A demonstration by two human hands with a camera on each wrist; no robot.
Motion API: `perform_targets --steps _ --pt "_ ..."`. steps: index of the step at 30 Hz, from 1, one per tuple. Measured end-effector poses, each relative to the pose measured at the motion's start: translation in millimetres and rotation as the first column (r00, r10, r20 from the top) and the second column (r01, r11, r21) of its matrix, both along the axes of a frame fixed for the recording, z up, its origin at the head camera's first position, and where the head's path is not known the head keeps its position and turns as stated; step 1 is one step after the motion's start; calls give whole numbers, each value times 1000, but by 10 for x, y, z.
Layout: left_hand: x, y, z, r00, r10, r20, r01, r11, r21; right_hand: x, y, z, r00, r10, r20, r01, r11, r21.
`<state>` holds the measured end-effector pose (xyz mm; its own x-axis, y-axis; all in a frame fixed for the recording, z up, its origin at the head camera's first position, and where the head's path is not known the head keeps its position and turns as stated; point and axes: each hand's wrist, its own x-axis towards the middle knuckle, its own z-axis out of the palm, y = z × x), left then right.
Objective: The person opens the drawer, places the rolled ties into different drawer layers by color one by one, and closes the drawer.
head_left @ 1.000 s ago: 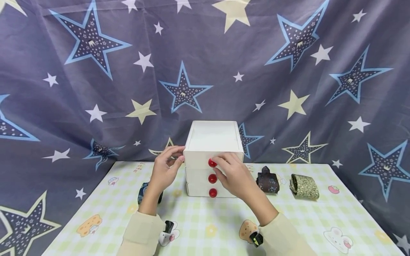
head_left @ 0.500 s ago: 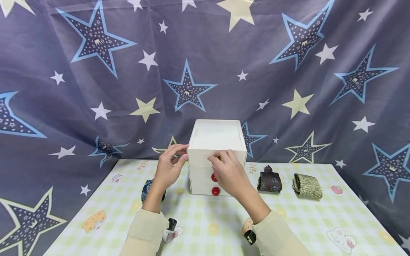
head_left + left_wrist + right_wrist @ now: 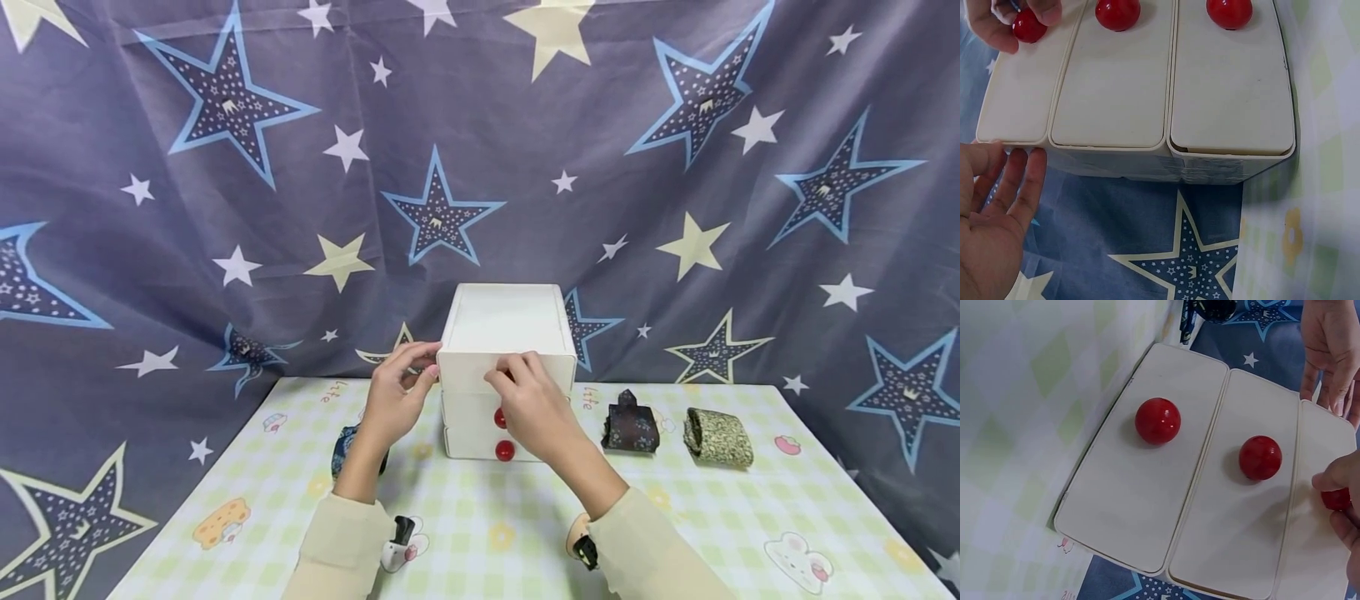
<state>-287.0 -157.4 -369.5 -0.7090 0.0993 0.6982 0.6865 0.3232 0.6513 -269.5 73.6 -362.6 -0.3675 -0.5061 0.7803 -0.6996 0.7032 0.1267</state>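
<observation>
A white three-drawer box stands at the back of the table, a round red knob on each drawer front. With thumb and fingers my right hand pinches the top knob, which it hides in the head view. The middle knob and the bottom knob are untouched. All the drawers look pushed in. At the box's left side, my left hand rests its fingertips near the upper front edge; the left wrist view shows its fingers fairly straight there.
Right of the box lie a rolled dark floral tie and a rolled green-gold patterned cloth. A rolled blue patterned cloth sits partly behind the left forearm. A starry curtain hangs behind the checked tablecloth.
My right hand has shifted left onto the top knob and now covers it in the head view. The left hand keeps its place at the box's side. The head view has shifted slightly.
</observation>
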Motion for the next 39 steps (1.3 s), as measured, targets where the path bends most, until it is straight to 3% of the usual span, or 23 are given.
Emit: perform_targets --steps 8,17,26,34,39 --pt "-106 -76 -91 999 -37 -28 38 999 14 -12 -27 -34 1000 -23 -4 23 1000 -5" --pt "-97 -75 -66 999 -47 -24 47 999 18 -6 -37 -20 998 -64 -16 65 997 38" --pt "-86 -76 -80 997 -71 -26 72 996 46 -15 -35 -17 998 -47 -33 48 998 44" --pt "-78 -57 -76 1000 -17 10 16 999 27 -3 -29 0 999 -34 -34 36 999 41" --pt "10 -10 -2 1000 5 6 -5 1000 10 -3 -28 -8 999 -33 -32 34 998 46"
